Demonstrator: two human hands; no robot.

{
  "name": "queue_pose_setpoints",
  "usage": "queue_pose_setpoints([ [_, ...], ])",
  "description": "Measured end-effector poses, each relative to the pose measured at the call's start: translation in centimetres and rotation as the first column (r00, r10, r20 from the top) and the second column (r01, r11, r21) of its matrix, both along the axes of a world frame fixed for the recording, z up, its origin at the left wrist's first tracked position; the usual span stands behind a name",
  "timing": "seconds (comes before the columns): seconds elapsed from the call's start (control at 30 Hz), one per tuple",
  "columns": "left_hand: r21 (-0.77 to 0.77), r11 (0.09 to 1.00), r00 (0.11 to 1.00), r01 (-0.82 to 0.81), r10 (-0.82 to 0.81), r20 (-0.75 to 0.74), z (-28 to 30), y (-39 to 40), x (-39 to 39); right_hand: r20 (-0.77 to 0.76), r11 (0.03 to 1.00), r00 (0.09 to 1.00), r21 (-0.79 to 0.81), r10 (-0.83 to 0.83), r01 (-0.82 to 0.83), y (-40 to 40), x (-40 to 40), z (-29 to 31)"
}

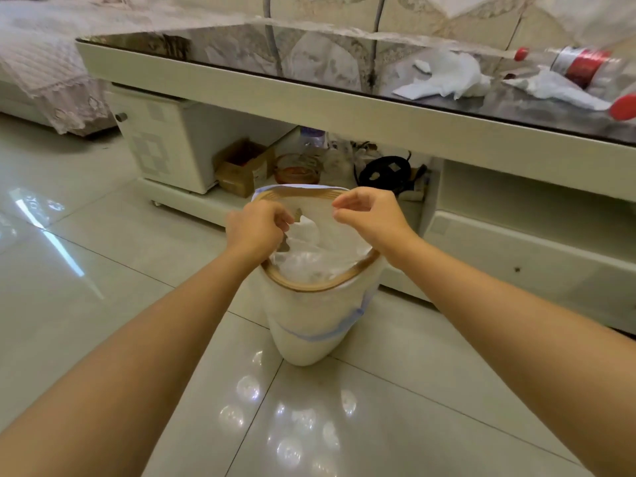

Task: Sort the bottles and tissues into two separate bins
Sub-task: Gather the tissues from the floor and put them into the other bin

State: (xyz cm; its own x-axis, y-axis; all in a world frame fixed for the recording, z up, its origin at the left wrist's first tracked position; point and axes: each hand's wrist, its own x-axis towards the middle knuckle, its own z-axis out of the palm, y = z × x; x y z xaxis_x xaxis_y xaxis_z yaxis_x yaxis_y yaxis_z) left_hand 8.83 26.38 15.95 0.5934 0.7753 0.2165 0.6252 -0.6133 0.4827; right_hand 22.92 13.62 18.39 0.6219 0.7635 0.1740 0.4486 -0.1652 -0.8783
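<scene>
Two hands work over a white bin [303, 325] on the floor. Left hand [256, 227] has its fingers curled, pinching the clear liner [320, 256] at the rim; right hand [370, 215] pinches the liner's edge across from it. Between them a tissue [304, 232] lies inside. Beyond the right hand, on the desk [309, 94], lie more tissues [447, 77] and a bottle [581, 65].

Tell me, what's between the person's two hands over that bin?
In the head view, between the left hand and right hand stretches the clear bag liner, with a crumpled tissue in the bin below.
</scene>
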Motion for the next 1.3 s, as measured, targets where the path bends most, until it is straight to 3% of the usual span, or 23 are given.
queue_pose_setpoints([
  [0.2, -0.017, 0.999, 0.990, 0.029, -0.026, 0.139, 0.7, -3.0, -0.8, -0.083, 0.994, 0.995, 0.099, 0.054, -0.046, -5.6, -3.3, -0.2],
  [0.37, 0.030, 0.967, 0.934, 0.254, -0.253, 0.254, 1.3, -10.3, -2.5, -0.118, 0.991, 0.987, 0.092, 0.108, -0.098, -12.7, -5.5, -1.9],
  [0.47, 0.228, 0.892, 0.885, 0.391, -0.433, 0.173, -0.1, -15.4, -4.5, -0.076, 0.986, 0.984, -0.039, 0.158, -0.162, -17.7, -6.8, -4.4],
  [0.57, 0.361, 0.815, 0.870, 0.454, -0.493, 0.021, -3.2, -19.1, -6.2, -0.054, 0.948, 0.978, -0.237, 0.203, -0.211, -22.5, -7.8, -7.4],
  [0.73, 0.124, 0.841, 0.850, 0.526, -0.525, -0.044, -8.6, -22.9, -7.1, -0.144, 0.904, 0.969, -0.352, 0.203, -0.242, -28.3, -9.0, -11.3],
  [0.93, -0.095, 0.847, 0.813, 0.522, -0.528, -0.245, -13.1, -26.3, -7.7, -0.193, 0.872, 0.958, -0.406, 0.212, -0.275, -33.7, -9.8, -15.0],
  [1.03, -0.236, 0.849, 0.759, 0.473, -0.529, -0.380, -15.2, -28.2, -8.5, -0.173, 0.824, 0.951, -0.476, 0.257, -0.309, -36.1, -9.7, -16.8],
  [1.17, -0.402, 0.869, 0.678, 0.288, -0.481, -0.556, -18.0, -30.7, -9.9, -0.109, 0.701, 0.917, -0.613, 0.383, -0.366, -38.6, -9.6, -18.7],
  [1.3, -0.386, 0.875, 0.550, 0.294, -0.485, -0.680, -19.8, -32.3, -10.8, -0.134, 0.596, 0.886, -0.694, 0.443, -0.403, -39.7, -9.4, -19.9],
])
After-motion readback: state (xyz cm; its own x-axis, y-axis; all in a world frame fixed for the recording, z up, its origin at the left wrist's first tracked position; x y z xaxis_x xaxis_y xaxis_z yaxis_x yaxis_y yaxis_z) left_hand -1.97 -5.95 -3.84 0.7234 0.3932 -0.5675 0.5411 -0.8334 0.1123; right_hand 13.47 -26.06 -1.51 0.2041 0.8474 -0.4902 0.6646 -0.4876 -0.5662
